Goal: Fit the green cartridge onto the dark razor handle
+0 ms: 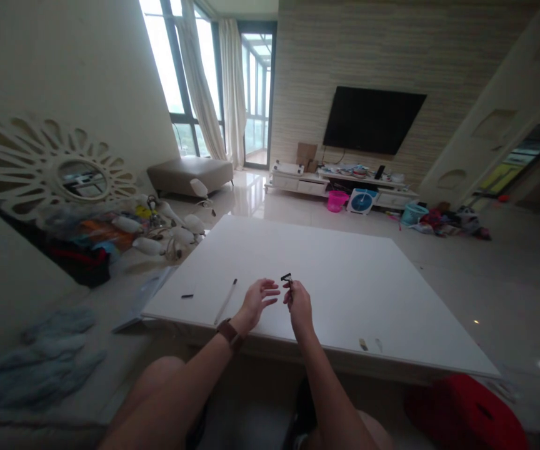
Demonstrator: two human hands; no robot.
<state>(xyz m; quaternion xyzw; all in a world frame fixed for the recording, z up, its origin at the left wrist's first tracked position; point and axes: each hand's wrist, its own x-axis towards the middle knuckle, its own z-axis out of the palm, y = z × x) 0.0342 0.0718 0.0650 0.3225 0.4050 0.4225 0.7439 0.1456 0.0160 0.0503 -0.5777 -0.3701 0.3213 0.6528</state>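
Note:
My right hand [299, 304] is closed around a small dark object [287, 278], perhaps a clip, held upright above the white table [345, 275]. My left hand [259, 299] hovers just left of it with fingers spread and nothing in it; a brown watch band sits on that wrist. On the table to the left lie a thin white stick [225, 301] and a small black piece [187, 295].
Two small pale bits [370, 344] lie near the table's front edge. A chandelier with white shades [171, 234] and a round decorative mirror [54, 165] sit on the floor at left. A red stool [467, 412] stands at lower right. A wall TV [372, 120] hangs beyond.

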